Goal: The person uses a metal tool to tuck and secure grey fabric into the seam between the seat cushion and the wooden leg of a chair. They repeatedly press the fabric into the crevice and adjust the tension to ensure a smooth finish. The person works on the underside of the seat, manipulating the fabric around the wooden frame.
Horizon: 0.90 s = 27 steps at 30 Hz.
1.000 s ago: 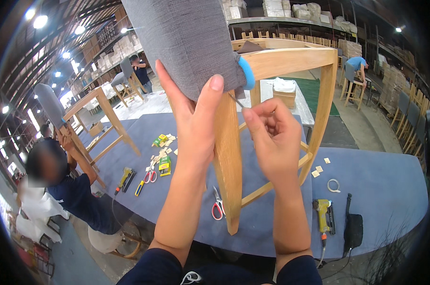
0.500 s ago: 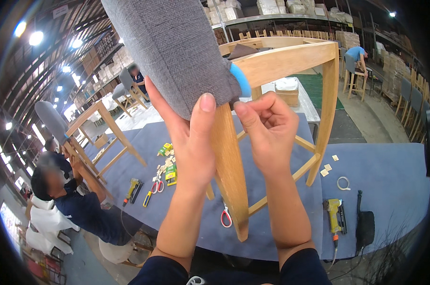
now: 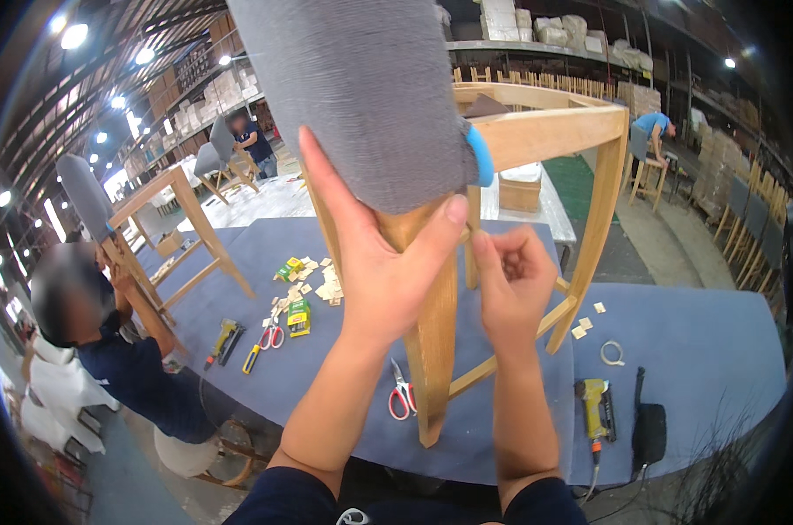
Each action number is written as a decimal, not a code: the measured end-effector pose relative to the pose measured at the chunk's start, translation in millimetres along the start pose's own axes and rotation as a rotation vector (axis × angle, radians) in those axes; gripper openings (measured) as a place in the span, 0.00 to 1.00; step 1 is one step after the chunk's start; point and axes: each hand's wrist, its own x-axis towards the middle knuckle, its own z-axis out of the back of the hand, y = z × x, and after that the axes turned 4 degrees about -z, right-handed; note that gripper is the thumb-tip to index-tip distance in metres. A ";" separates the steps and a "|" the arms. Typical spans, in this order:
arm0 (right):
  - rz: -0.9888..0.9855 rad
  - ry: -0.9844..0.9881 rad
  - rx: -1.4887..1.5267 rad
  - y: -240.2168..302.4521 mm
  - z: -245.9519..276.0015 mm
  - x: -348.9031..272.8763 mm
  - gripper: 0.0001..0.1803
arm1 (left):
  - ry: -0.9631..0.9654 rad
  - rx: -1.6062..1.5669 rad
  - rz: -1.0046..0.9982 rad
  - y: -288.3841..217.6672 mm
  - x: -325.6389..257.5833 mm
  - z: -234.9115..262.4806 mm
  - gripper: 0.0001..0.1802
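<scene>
A wooden chair frame (image 3: 436, 367) stands in front of me, its back covered in grey fabric (image 3: 361, 96). A blue strip (image 3: 480, 156) shows at the fabric's right lower corner. My left hand (image 3: 383, 276) grips the chair back from the left. Its index finger lies along the fabric, and its thumb presses near the lower fabric edge, across the top of the leg. Just right of that leg is my right hand (image 3: 517, 280), thumb and fingers pinched together below the blue strip. Anything inside the pinch is too small or hidden to make out.
On the blue-grey table (image 3: 326, 416) lie red-handled scissors (image 3: 402, 398), a yellow staple gun (image 3: 594, 409), a black pouch (image 3: 649, 433), a tape ring (image 3: 612, 353) and scattered pale pieces (image 3: 328, 287). A co-worker (image 3: 143, 376) handles another chair (image 3: 186, 227) at left.
My right hand has dropped away from the fabric's lower edge, still pinched. My left thumb has shifted right, toward the corner. The whole view has moved slightly.
</scene>
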 end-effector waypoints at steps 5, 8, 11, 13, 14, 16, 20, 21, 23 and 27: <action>-0.133 -0.071 -0.050 -6.3 23.8 -36.6 0.06 | 0.002 -0.122 -0.026 5.0 -3.0 3.5 0.68; -0.062 -0.109 -0.075 18.1 13.7 -35.9 0.06 | -0.021 -0.159 -0.025 4.5 -2.5 1.4 0.67; -0.033 -0.026 -0.055 35.4 16.9 -39.8 0.08 | 0.037 -0.046 0.075 -9.2 -14.0 9.1 0.65; -0.008 0.035 0.047 47.1 17.1 -51.5 0.09 | 0.082 -0.072 0.216 -16.0 -39.3 17.8 0.62; 0.039 0.023 -0.025 48.3 16.2 -61.8 0.10 | 0.063 0.075 0.089 -10.0 -62.1 22.5 0.58; 0.088 -0.032 -0.074 53.0 20.0 -91.0 0.10 | 0.065 0.194 -0.046 9.2 -122.4 26.7 0.49; 0.309 0.150 -0.382 29.9 40.8 -151.0 0.09 | 0.298 0.390 -0.034 -7.8 -223.0 58.9 0.30; 0.253 0.177 -0.324 19.4 39.2 -170.2 0.10 | 0.352 0.388 -0.010 -13.9 -242.2 62.1 0.26; 0.108 0.288 -0.250 1.4 34.4 -206.8 0.11 | 0.421 0.240 0.057 2.5 -302.2 79.6 0.22; -0.069 0.558 -0.254 -20.7 39.1 -267.9 0.14 | 0.520 0.240 0.163 -7.9 -331.5 127.6 0.16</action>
